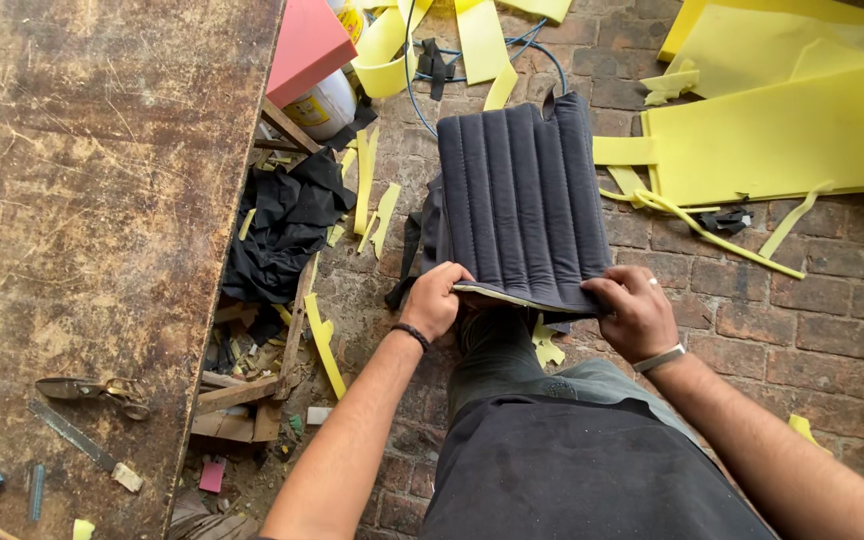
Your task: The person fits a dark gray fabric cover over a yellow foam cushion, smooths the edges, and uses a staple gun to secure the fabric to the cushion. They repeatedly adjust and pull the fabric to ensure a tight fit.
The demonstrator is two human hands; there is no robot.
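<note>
A dark quilted cushion cover (524, 195) with about seven stitched ribs is held over the brick floor (802, 340), its near edge pinched by both hands: the left hand (434, 300) and the right hand (634, 312) are each closed on a corner. One white container (324, 105) with a yellow label lies by a red foam block (304, 45), possibly a jug. One pair of scissors (92, 390) rests on the worn table (92, 200).

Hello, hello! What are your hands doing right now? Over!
Left hand and right hand: both grip the near edge of the dark quilted cushion. Cushion hangs over the brick floor. Yellow foam strips scattered below, none touching it.
</note>
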